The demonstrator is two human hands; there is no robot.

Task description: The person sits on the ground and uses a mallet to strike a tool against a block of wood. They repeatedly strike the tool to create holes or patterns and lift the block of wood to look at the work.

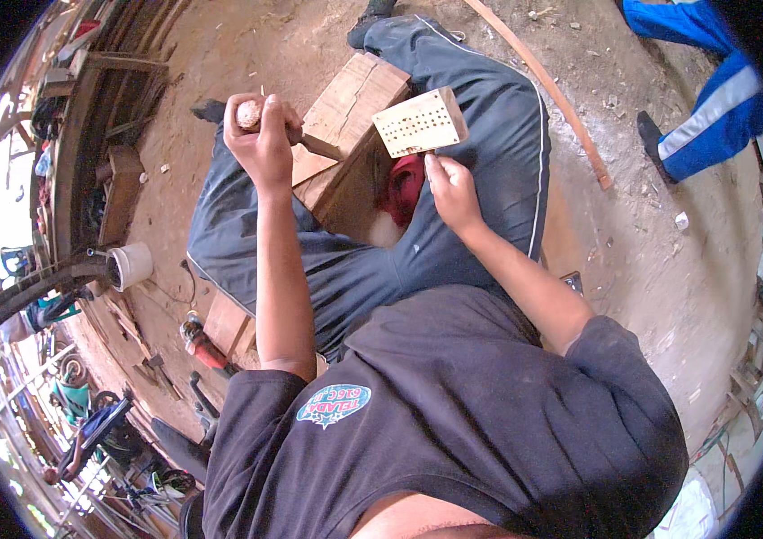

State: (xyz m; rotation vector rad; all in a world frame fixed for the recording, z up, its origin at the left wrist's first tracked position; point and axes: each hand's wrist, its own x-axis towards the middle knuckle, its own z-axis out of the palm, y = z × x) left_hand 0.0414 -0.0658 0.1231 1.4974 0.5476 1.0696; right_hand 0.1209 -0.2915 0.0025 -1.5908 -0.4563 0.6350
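Wooden block (359,94): chiselling judged part-done

Between the worker's legs (498,112), upper middle of frame, the block shows a stepped line across its pale face; some cutting appears done, the remainder I cannot gauge. Left hand (264,144): closed around a chisel (321,146), blade over the block, contact unconfirmed. Right hand (453,195): closed on a mallet (420,122), its dotted head apart from the chisel.

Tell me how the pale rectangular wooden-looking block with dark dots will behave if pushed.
The pale rectangular wooden-looking block with dark dots is probably stiff, since its edges look straight and thick. Its flat faces should discourage rolling. With the right grip near its lower edge, pushing a far corner might twist it.
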